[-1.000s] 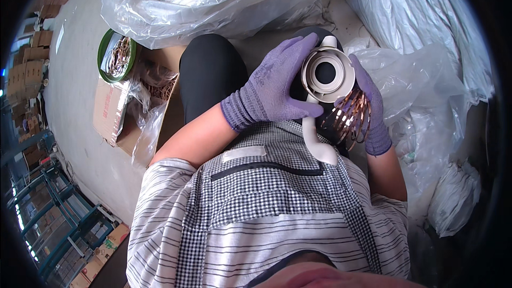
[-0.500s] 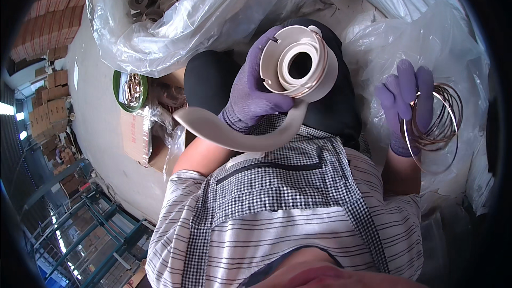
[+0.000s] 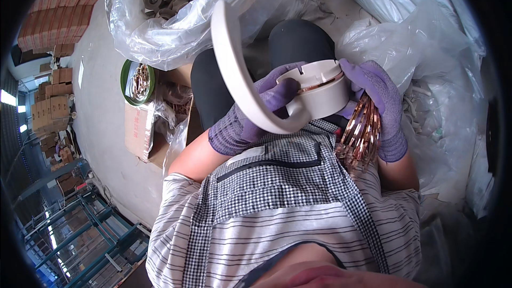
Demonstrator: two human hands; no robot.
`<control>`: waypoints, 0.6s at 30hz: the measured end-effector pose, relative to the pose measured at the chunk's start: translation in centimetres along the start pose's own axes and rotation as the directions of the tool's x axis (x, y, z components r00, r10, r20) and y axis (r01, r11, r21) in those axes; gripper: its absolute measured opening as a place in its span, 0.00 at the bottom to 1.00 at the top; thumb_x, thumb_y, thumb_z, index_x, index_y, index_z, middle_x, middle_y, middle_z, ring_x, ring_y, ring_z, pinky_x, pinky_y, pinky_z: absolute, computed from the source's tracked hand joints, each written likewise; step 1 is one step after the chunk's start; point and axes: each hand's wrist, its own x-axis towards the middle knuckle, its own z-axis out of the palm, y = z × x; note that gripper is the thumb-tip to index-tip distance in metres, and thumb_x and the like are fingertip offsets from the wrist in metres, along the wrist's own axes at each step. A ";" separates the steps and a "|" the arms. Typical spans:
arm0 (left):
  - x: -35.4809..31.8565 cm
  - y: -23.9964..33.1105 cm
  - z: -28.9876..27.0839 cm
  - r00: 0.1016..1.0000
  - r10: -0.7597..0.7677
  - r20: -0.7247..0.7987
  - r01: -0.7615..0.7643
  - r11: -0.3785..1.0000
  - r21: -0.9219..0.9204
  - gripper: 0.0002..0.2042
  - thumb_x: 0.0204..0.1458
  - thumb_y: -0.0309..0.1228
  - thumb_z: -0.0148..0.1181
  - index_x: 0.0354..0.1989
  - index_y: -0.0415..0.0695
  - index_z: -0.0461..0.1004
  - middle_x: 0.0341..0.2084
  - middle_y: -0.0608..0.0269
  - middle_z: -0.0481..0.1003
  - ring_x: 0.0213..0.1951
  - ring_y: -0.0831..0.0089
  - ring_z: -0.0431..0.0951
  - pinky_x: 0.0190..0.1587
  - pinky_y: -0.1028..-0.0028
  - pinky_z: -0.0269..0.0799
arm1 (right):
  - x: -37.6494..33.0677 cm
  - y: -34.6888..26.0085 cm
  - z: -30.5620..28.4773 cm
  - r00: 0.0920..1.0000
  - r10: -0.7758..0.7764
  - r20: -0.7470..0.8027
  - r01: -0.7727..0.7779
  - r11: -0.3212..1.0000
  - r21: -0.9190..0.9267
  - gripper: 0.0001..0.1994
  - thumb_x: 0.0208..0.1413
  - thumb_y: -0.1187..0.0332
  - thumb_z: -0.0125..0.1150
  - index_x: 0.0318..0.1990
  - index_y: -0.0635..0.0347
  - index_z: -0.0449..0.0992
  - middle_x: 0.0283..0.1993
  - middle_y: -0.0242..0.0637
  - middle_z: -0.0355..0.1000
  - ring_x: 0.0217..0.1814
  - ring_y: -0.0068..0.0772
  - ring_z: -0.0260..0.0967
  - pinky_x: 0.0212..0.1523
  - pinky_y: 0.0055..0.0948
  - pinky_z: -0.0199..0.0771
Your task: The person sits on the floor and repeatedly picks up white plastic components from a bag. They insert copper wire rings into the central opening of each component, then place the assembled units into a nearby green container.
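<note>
My left hand (image 3: 266, 96), in a purple glove, is closed round an off-white round plastic housing (image 3: 326, 101) with a long curved handle (image 3: 229, 56). The housing is above my lap, tilted, with its notched rim up and the handle rising to the left. A thin copper-coloured band (image 3: 322, 83) runs along the rim. My right hand (image 3: 383, 93), gloved too, is closed on a bunch of copper-coloured rings (image 3: 360, 136) hanging below its palm. Its fingertips touch the housing's right rim; the thumb is partly hidden.
A clear plastic bag (image 3: 144, 40) of grey-white plastic parts stands ahead. Left are a green-rimmed round container (image 3: 125, 96) of copper-coloured rings and an open carton (image 3: 138, 133). More clear plastic sheeting (image 3: 437, 48) lies to the right. Stacked cartons (image 3: 53, 26) stand far left.
My right hand has come in from the right with the rings and now touches the housing. My left hand has turned the housing, so its handle swung from low to upright at the left.
</note>
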 end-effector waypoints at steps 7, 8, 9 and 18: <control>5.9 -3.1 2.8 0.939 0.114 0.325 -0.033 0.969 -0.245 0.40 0.57 0.51 0.69 0.68 0.32 0.62 0.49 0.55 0.79 0.39 0.76 0.83 0.38 0.78 0.83 | -4.3 1.7 -2.2 0.992 0.057 -0.113 -0.068 0.993 -0.096 0.32 0.43 0.73 0.75 0.60 0.67 0.75 0.47 0.41 0.71 0.45 0.33 0.72 0.46 0.29 0.75; 6.7 -2.9 3.5 0.939 0.114 0.325 -0.067 0.986 -0.152 0.40 0.57 0.48 0.70 0.68 0.31 0.62 0.48 0.54 0.78 0.40 0.75 0.84 0.37 0.77 0.83 | -5.1 2.7 -2.4 0.982 0.026 -0.185 -0.060 0.982 -0.180 0.30 0.45 0.73 0.73 0.60 0.68 0.74 0.51 0.43 0.72 0.50 0.36 0.73 0.50 0.31 0.76; 7.4 -2.4 4.1 0.940 0.121 0.320 -0.107 0.992 -0.060 0.40 0.56 0.46 0.71 0.68 0.30 0.61 0.48 0.54 0.78 0.41 0.74 0.84 0.36 0.76 0.84 | -5.9 2.9 -2.3 0.930 0.140 -0.339 -0.191 0.974 -0.121 0.27 0.51 0.72 0.69 0.60 0.68 0.73 0.57 0.48 0.70 0.59 0.42 0.72 0.57 0.37 0.75; 9.2 6.7 0.2 0.779 0.621 0.087 -0.492 0.521 0.698 0.38 0.54 0.45 0.72 0.71 0.43 0.63 0.58 0.48 0.74 0.53 0.61 0.80 0.57 0.64 0.78 | -15.6 1.1 -18.6 0.729 0.444 -0.520 -0.594 0.789 -0.159 0.24 0.61 0.68 0.61 0.63 0.69 0.70 0.55 0.44 0.74 0.56 0.36 0.73 0.57 0.36 0.75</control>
